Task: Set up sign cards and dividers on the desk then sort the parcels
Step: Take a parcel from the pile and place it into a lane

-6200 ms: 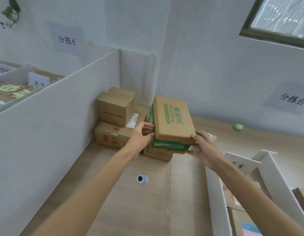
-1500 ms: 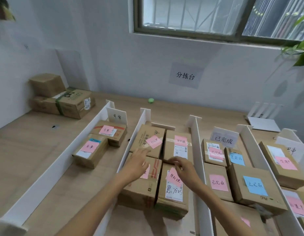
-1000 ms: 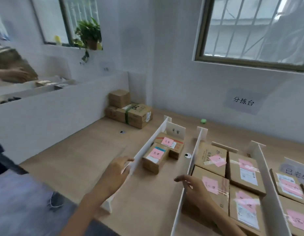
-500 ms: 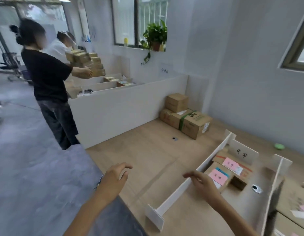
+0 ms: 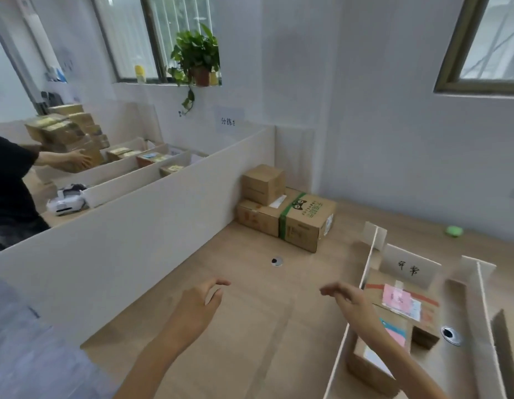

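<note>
My left hand [image 5: 199, 301] and my right hand [image 5: 346, 297] hover over the wooden desk [image 5: 250, 326], both holding nothing, fingers loosely bent. In the far corner stands a stack of three parcels: a small box [image 5: 263, 183] atop a flat box [image 5: 255, 216], beside a green-taped box [image 5: 307, 223]. To the right, white dividers [image 5: 368, 263] form lanes. A white sign card [image 5: 409, 267] stands in the first lane behind a parcel with a pink note [image 5: 399, 300] and another parcel [image 5: 373, 361] partly hidden by my right arm.
A tall white partition [image 5: 135, 226] closes the desk's left side. Beyond it, a person in black [image 5: 8, 180] carries a stack of boxes [image 5: 63, 131]. A green round object [image 5: 453, 230] lies by the back wall. A cable hole [image 5: 276, 261] sits in the desk.
My view has swung from the sorted lanes leftward toward the corner stack. Both hands have come forward over the bare desk, still holding nothing.
</note>
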Demonstrator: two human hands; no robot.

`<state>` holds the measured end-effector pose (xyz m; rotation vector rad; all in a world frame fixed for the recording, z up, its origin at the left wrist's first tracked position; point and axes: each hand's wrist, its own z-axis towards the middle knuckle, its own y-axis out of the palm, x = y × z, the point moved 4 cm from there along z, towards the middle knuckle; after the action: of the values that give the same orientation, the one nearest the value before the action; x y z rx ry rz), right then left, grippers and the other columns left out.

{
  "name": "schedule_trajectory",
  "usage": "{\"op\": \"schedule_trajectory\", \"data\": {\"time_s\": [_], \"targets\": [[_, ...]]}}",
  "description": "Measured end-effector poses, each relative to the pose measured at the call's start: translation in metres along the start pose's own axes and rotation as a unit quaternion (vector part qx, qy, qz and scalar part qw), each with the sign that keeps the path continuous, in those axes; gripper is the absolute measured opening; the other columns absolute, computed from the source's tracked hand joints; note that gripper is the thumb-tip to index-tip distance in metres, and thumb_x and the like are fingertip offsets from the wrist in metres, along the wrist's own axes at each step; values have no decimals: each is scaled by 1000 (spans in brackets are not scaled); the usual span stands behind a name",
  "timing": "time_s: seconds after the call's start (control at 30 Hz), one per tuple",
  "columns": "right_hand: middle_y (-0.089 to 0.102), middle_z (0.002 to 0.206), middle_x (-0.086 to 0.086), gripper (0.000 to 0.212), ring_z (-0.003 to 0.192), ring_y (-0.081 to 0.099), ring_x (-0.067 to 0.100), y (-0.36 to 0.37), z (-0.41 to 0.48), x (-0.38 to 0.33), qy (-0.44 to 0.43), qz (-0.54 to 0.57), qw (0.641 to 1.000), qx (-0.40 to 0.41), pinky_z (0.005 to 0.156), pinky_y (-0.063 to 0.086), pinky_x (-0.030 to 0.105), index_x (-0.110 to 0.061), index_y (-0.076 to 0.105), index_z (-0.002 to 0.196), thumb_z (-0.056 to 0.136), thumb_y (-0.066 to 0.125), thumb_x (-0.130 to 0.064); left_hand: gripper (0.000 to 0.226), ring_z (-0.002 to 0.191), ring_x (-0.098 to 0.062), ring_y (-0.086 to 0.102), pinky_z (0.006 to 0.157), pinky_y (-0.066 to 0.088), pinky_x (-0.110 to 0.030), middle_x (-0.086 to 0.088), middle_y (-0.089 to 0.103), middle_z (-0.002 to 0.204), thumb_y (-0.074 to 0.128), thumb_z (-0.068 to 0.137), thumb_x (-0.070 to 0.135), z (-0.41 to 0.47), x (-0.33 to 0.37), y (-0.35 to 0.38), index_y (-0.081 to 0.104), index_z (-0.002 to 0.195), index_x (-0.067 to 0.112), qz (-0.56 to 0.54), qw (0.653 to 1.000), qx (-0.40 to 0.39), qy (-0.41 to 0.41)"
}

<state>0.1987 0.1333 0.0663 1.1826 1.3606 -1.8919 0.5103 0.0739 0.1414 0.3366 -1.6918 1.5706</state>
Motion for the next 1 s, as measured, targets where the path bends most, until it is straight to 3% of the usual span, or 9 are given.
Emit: {"op": "schedule_trajectory", "data": {"time_s": [0.1, 0.23, 0.33, 0.43, 0.5, 0.6, 0.73, 0.87, 1.0], "targets": [[67, 84, -31, 49, 89, 64, -5, -1, 31, 6, 25, -10, 1000, 14, 81, 46, 7, -35, 65, 80, 90, 46, 8, 22, 93, 12, 54, 74, 31, 5, 24, 59, 97, 46, 96, 18, 48, 0, 9, 61, 104, 33, -2, 999, -32, 27], [72, 77, -19, 48, 81, 63, -10, -5, 79, 22, 77, -6, 995, 57, 76, 44, 6, -32, 67, 78, 88, 45, 9, 24, 94, 7, 51, 74, 27, 8, 22, 55, 99, 45, 96, 14, 137, -19, 37, 60, 106, 29, -16, 995, -90, 28], [70, 84, -9, 40, 78, 60, -15, -5, 123, 33, 119, -3, 990, 81, 73, 41, 3, -21, 67, 83, 90, 42, 8, 28, 87, -2, 51, 69, 33, -4, 9, 62, 104, 44, 96, 14, 219, -38, 67, 55, 102, 39, -30, 991, -127, 38], [69, 85, 0, 36, 78, 63, 1, 1, 180, 53, 154, -4, 982, 111, 73, 42, 11, -15, 67, 85, 90, 41, 10, 28, 109, -7, 51, 86, 33, -16, 7, 59, 118, 44, 94, 11, 311, -56, 106, 55, 115, 27, -48, 984, -165, 48], [67, 92, 6, 33, 86, 61, 14, 7, 222, 72, 187, -10, 975, 120, 72, 42, 6, -7, 66, 96, 89, 40, 12, 31, 117, -11, 50, 93, 32, -17, 2, 56, 123, 45, 92, 7, 369, -61, 133, 54, 121, 17, -50, 983, -168, 59], [62, 120, 7, 39, 110, 57, 19, 22, 281, 105, 244, -30, 963, 111, 90, 41, 19, -12, 59, 118, 89, 41, 7, 39, 126, -18, 47, 99, 31, -18, -6, 52, 133, 48, 91, 3, 443, -69, 176, 49, 130, 10, -66, 983, -166, 45], [36, 148, 3, 54, 134, 37, 19, 52, 341, 135, 308, -24, 948, 80, 108, 28, 29, -11, 29, 145, 93, 42, -3, 59, 138, -18, 29, 112, 23, -27, -2, 31, 150, 46, 92, 4, 502, -79, 234, 26, 146, 13, -95, 970, -222, 14], [48, 135, -3, 46, 117, 47, 14, 77, 374, 148, 309, 47, 945, 96, 85, 39, 12, -13, 37, 138, 94, 42, 0, 71, 142, -18, 20, 115, 21, -29, 2, 19, 154, 46, 89, 0, 515, -86, 276, 12, 150, 16, -142, 951, -273, -11], [56, 113, -1, 27, 99, 50, 12, 87, 353, 156, 302, 80, 925, 216, 76, 40, 14, -21, 47, 120, 97, 41, -9, 62, 124, -22, 46, 104, 39, -34, -5, 46, 139, 46, 90, 3, 505, -104, 269, 23, 146, 16, -188, 955, -220, -62]]}}
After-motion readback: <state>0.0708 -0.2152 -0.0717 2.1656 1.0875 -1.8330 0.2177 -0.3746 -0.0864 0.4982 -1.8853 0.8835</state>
